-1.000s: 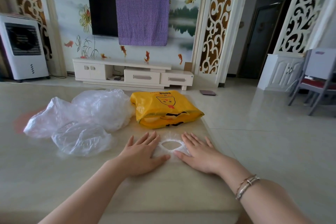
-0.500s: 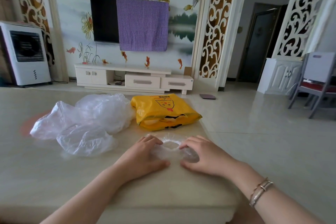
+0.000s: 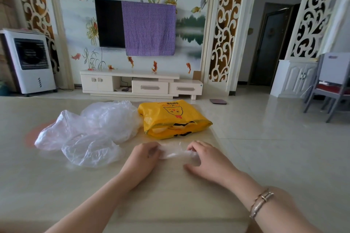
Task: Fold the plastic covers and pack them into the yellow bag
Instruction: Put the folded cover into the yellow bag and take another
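A small clear plastic cover (image 3: pixel 173 152) lies stretched on the beige table between my hands. My left hand (image 3: pixel 144 157) grips its left end with curled fingers. My right hand (image 3: pixel 206 159) holds its right end, fingers curled over the plastic. Just beyond them lies the yellow bag (image 3: pixel 173 119) with a cartoon face, its opening toward me. A loose heap of clear plastic covers (image 3: pixel 91 130) sits to the left of the bag.
The table (image 3: pixel 170 195) ends just right of my right hand, with shiny floor tiles beyond. A white TV cabinet (image 3: pixel 140 85), an air cooler (image 3: pixel 28 60) and a chair (image 3: pixel 333 85) stand further off in the room.
My hands went from lying flat on the cover to curling their fingers around it and pulling its ends apart sideways. The round opening of the cover is now flattened into a strip.
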